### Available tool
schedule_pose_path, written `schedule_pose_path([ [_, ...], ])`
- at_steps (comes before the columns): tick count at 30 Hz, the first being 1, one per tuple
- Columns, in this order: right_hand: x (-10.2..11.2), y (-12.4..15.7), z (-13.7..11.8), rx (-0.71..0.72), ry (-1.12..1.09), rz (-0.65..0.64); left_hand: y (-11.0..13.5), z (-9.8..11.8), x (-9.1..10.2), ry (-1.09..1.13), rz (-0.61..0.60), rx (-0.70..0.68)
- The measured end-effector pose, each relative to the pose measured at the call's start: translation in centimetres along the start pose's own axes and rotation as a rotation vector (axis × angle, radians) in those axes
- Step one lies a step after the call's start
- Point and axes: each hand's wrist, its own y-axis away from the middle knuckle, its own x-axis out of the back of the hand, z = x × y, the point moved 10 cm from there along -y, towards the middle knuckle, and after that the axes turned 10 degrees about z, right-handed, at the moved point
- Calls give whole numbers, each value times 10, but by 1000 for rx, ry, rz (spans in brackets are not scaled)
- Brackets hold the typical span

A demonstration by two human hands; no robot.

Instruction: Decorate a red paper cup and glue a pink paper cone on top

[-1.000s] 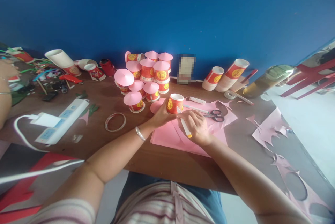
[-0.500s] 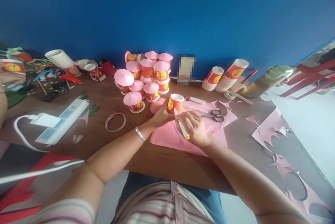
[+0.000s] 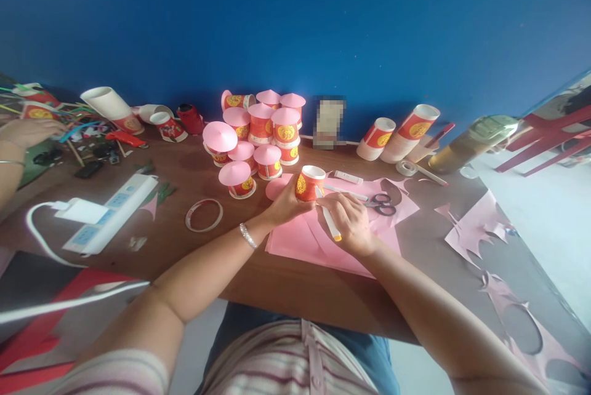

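Note:
My left hand [image 3: 285, 204] is closed round the lower left side of a red paper cup [image 3: 311, 184] with a gold emblem and a white rim. A white marker pen [image 3: 331, 223] with a yellow-orange end is pinched in my right hand [image 3: 348, 219], its tip at the cup's front. Both hands are over pink paper sheets [image 3: 295, 247]. Just right of my right hand lie black-handled scissors [image 3: 382, 204] and another white pen [image 3: 348, 192], partly hidden. To the left stand several red cups with pink cone tops [image 3: 234, 175].
Cup stacks [image 3: 376, 138] and a tape roll [image 3: 406, 167] stand back right, beside a bottle [image 3: 473, 143]. Pink offcuts [image 3: 475, 223] lie right. A power strip [image 3: 111, 213] and a tape ring [image 3: 203, 215] are left. Another person's hand [image 3: 28, 130] is at far left.
My right hand and the marker have shifted slightly right along the cup's front. At far left, the other person's hand has moved right, and the cup there shows at a different spot.

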Motion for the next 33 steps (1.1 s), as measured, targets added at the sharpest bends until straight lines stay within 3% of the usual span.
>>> schedule_pose_path([
  [17,-12,3,-10,-9,-41,-1,0,-10,3,-31,57,9],
  [33,-3,1,-2,-9,-16,13,-1,-5,2,-45,31,-13],
])
